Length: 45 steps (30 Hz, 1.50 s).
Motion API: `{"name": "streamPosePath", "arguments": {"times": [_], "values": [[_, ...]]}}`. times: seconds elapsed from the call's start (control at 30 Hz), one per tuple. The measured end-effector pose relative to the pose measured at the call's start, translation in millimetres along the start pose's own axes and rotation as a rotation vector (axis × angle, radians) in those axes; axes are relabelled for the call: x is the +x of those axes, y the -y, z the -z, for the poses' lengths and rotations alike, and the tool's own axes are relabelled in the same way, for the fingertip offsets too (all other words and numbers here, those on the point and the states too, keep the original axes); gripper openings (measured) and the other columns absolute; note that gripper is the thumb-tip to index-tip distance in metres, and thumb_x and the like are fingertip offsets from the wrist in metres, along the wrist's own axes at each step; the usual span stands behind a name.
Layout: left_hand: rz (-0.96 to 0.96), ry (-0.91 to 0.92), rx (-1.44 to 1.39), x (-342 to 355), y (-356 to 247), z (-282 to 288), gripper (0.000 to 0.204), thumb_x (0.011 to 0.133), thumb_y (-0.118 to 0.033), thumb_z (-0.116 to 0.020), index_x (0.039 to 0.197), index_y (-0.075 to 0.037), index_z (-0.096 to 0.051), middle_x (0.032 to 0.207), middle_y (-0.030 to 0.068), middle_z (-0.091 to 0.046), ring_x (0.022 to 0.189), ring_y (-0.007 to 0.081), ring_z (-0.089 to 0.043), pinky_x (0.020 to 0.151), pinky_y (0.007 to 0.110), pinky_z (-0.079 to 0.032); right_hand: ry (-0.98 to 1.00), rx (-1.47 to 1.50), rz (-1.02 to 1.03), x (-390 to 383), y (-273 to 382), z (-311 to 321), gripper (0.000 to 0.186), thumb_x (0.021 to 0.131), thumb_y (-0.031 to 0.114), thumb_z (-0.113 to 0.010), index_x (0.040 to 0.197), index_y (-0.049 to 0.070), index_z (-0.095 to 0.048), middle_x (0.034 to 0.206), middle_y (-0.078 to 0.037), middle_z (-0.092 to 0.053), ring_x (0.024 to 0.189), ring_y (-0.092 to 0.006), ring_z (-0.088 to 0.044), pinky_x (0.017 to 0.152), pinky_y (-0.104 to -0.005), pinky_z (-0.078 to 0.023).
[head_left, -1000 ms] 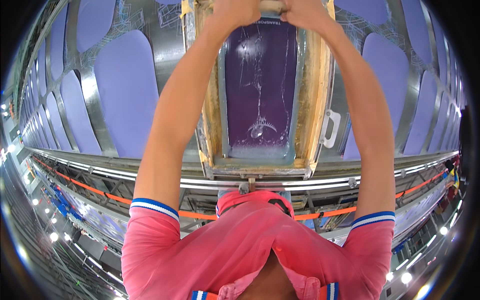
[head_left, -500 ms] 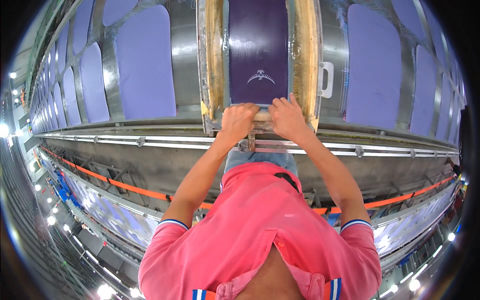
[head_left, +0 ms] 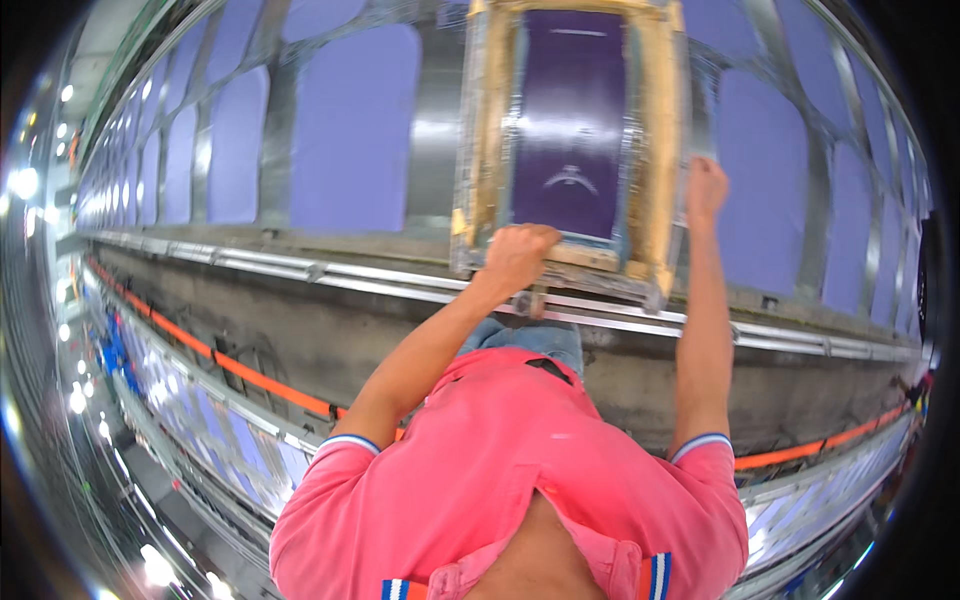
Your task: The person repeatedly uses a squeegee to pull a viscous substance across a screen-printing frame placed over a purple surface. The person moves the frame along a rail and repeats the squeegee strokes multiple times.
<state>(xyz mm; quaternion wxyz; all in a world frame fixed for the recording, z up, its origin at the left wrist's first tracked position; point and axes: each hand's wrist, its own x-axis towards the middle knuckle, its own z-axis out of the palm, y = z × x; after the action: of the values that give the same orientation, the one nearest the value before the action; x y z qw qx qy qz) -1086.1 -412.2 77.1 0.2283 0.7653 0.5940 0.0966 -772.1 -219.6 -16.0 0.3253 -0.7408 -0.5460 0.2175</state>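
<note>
In front of me, a wooden-edged printing screen (head_left: 668,150) lies on a long metal table. Its dark purple mesh (head_left: 568,90) bears a pale curved emblem (head_left: 571,179) near the close end. My left hand (head_left: 518,258) is closed over the screen's near edge, left of its middle. Beyond the right edge of the screen, my right hand (head_left: 707,188) makes a fist where the white side handle sits; the fingers cover that handle. Flat lavender panels lie on both sides, one to the left (head_left: 355,130) and one to the right (head_left: 760,180).
A metal rail (head_left: 390,283) runs along the table's near edge, before my waist. Behind me, an orange strip (head_left: 270,375) borders another long table (head_left: 240,440) with more lavender panels. Further rows of panels stretch off left and right.
My right hand has left the screen's near edge and moved right and away to its side handle. The left hand stays on the near edge. The whole view has shifted and tilted slightly.
</note>
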Motion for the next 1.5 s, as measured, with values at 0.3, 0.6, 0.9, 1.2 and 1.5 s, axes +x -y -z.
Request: {"name": "streamPosePath", "arguments": {"times": [0.3,0.6,0.9,1.2,1.5], "values": [[-0.042,-0.122,-0.023,-68,147,81,0.042,0.072,0.002,-0.062,0.109,-0.011,-0.075,0.112,0.0118,-0.076,0.104,0.0317,-0.072,0.084,0.043,-0.059,-0.008,0.308,-0.031,-97,166,-84,0.022,0.097,0.017,-0.065,0.106,0.0,-0.076,0.094,-0.013,-0.075,0.091,-0.0232,-0.07,0.085,-0.0382,-0.053],[0.053,0.002,0.13,-128,256,208,0.041,0.073,0.002,-0.063,0.109,-0.012,-0.076,0.109,0.0074,-0.077,0.098,0.029,-0.073,0.081,0.042,-0.057,-0.074,0.379,-0.139,-169,270,-217,0.026,0.091,0.02,-0.068,0.094,-0.005,-0.073,0.076,-0.017,-0.072,0.07,-0.0193,-0.064,0.068,-0.0376,-0.049],[0.045,0.1,0.058,-163,314,203,0.039,0.075,-0.001,-0.064,0.111,-0.013,-0.075,0.101,0.0119,-0.077,0.091,0.0333,-0.073,0.077,0.044,-0.058,-0.075,0.136,-0.018,-181,263,-270,0.027,0.091,0.025,-0.063,0.097,0.002,-0.076,0.088,-0.021,-0.074,0.084,-0.0386,-0.071,0.078,-0.0447,-0.054],[-0.04,-0.146,0.197,-114,346,175,0.038,0.077,0.0,-0.061,0.113,-0.003,-0.07,0.109,0.0155,-0.074,0.098,0.0329,-0.072,0.086,0.043,-0.056,0.055,0.019,-0.264,-185,305,-263,0.028,0.093,0.03,-0.059,0.1,0.008,-0.076,0.102,-0.018,-0.074,0.098,-0.0406,-0.068,0.088,-0.0481,-0.052],[-0.061,-0.152,0.27,163,425,244,0.035,0.074,-0.004,-0.069,0.108,-0.012,-0.075,0.1,0.0107,-0.075,0.093,0.0357,-0.071,0.079,0.046,-0.057,-0.194,-0.023,0.539,-96,380,-281,0.038,0.093,0.026,-0.071,0.118,-0.002,-0.068,0.118,-0.02,-0.062,0.113,-0.0399,-0.054,0.102,-0.0504,-0.041]]}}
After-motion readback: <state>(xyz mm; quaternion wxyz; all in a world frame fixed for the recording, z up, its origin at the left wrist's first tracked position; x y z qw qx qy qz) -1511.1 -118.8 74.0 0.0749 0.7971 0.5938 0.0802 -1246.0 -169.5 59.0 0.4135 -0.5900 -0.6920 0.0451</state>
